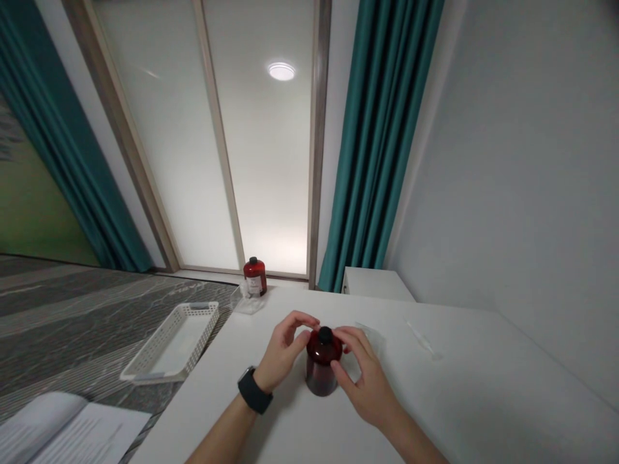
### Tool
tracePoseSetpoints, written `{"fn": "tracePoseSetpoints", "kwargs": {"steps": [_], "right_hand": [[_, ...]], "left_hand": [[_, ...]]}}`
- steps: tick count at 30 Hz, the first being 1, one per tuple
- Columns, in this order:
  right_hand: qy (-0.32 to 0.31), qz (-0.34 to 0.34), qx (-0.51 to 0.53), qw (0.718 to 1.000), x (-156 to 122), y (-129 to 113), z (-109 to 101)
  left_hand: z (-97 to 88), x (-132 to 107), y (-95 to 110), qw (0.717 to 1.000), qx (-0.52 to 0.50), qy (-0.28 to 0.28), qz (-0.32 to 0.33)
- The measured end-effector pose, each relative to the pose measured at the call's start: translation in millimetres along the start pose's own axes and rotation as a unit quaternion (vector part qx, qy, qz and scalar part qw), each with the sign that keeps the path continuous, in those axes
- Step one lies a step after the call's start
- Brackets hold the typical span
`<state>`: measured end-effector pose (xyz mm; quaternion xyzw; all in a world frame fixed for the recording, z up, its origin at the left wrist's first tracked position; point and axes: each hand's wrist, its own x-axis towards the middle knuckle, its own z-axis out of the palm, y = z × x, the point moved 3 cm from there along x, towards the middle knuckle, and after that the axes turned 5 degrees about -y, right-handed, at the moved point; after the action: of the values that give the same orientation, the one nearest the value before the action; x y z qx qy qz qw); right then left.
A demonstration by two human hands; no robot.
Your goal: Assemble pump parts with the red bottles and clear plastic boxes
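A dark red-brown bottle (322, 377) with a black cap (325, 334) stands upright on the white table in front of me. My left hand (286, 348), with a black watch on its wrist, curves around the bottle's left shoulder, thumb and fingers against it. From the other side, my right hand (362, 377) holds the bottle with its thumb on the side and its fingers near the cap. The far side of the bottle, where some fingertips end, is hidden. Just behind the right hand lies a clear plastic piece (373, 336).
Another red-brown bottle (255, 277) with a pale label stands at the table's far left corner, beside clear plastic wrapping (249, 304). Left of the table are a white perforated basket (145, 364) and an open booklet (91, 432). A thin clear strip (422, 336) lies to the right.
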<state>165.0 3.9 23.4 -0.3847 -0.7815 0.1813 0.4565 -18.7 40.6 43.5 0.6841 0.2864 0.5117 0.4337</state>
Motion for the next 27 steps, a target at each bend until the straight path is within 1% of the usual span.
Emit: {"fn": "tracePoseSetpoints", "kwargs": {"steps": [2,4,8,10,14,17,19,23,25,27], "right_hand": [[0.002,-0.006,-0.009,1.000,-1.5,1.3,1.7],[0.000,-0.013,-0.013,1.000,-2.1,2.5,2.5],[-0.033,-0.019,-0.005,0.999,-2.2,4.0,2.3],[-0.041,-0.019,-0.001,0.999,-2.4,4.6,1.1],[-0.020,-0.021,-0.006,1.000,-2.5,5.6,-4.2],[0.011,-0.014,0.000,1.000,0.4,5.8,-10.4],[0.025,-0.009,0.010,1.000,3.6,5.4,-13.8],[0.041,0.001,0.053,0.998,8.7,4.8,-13.4],[0.033,0.022,0.099,0.994,9.9,5.7,-9.2],[0.015,0.044,0.146,0.988,11.0,6.7,-4.3]], "left_hand": [[-2.3,0.9,-0.2,1.000,0.013,0.004,0.002],[-3.7,2.1,-0.2,0.999,0.042,-0.013,0.012],[-4.9,4.1,-2.6,0.989,0.102,-0.104,0.011],[-6.3,4.4,-5.1,0.986,0.108,-0.126,0.004],[-4.0,3.6,-11.4,0.989,0.068,-0.132,-0.003],[0.9,2.0,-15.7,0.992,0.040,-0.115,-0.027],[3.2,1.1,-15.9,0.994,0.040,-0.099,-0.035],[6.9,0.3,-10.0,0.992,0.061,-0.111,0.011],[7.8,0.1,-7.6,0.991,0.069,-0.114,0.028],[8.1,0.0,-7.1,0.991,0.079,-0.107,0.028]]}}
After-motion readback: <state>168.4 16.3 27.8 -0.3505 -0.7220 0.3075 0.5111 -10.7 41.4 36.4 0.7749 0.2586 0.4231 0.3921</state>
